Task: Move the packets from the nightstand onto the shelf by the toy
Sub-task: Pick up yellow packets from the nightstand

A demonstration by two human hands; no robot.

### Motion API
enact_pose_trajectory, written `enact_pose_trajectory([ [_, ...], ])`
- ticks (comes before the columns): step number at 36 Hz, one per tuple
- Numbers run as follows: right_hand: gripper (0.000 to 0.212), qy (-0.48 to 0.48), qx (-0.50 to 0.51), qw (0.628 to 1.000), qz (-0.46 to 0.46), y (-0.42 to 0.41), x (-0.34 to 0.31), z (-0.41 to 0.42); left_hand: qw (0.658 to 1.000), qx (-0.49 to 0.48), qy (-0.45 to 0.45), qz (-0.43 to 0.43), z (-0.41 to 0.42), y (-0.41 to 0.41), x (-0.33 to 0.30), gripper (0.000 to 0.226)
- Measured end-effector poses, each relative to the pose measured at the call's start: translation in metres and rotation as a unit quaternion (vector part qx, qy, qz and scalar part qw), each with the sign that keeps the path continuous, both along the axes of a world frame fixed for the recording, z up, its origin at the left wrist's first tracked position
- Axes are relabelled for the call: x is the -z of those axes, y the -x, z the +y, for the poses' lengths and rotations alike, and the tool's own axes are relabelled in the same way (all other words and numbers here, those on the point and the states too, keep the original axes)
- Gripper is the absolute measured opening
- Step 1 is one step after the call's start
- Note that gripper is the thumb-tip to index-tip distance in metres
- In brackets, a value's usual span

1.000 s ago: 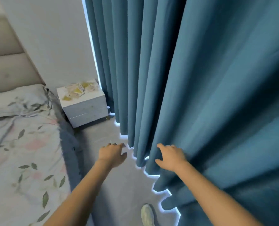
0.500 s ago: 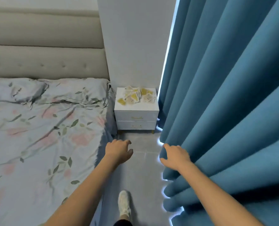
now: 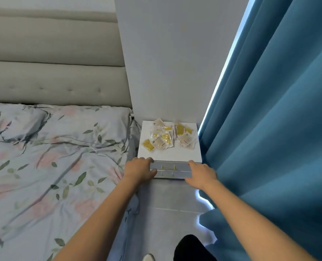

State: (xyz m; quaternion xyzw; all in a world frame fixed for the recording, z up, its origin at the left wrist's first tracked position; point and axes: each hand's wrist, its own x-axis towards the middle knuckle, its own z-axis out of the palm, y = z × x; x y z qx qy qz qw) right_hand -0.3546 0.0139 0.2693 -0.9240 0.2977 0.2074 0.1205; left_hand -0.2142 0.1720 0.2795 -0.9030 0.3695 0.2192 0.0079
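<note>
Several small yellow and clear packets (image 3: 167, 136) lie in a loose heap on top of a white two-drawer nightstand (image 3: 169, 157) against the wall. My left hand (image 3: 140, 169) hovers in front of the nightstand's left front corner, fingers loosely curled, holding nothing. My right hand (image 3: 200, 175) hovers before the right front corner, fingers relaxed and empty. Both hands are short of the packets. The shelf and the toy are out of view.
A bed with a floral cover (image 3: 52, 166) and a padded headboard (image 3: 52, 63) stands close on the left. A blue curtain (image 3: 278, 129) hangs on the right, touching the nightstand's side. A narrow strip of grey floor (image 3: 165, 213) lies between them, with my leg and shoe below.
I have walked closer to the nightstand, which now looks larger and nearer. Both hands have reached forward to its front edge and still hold nothing.
</note>
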Motion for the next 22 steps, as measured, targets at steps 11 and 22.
enact_pose_trajectory([
  [11, 0.058, -0.007, -0.098, 0.995, 0.003, -0.173, 0.079, -0.144, 0.998, -0.052, -0.026, 0.002, -0.146, -0.145, 0.079, 0.046],
  [22, 0.043, -0.019, -0.182, 0.983, 0.022, -0.267, 0.177, -0.208, 0.985, -0.157, -0.023, 0.064, -0.203, -0.223, 0.168, 0.043],
])
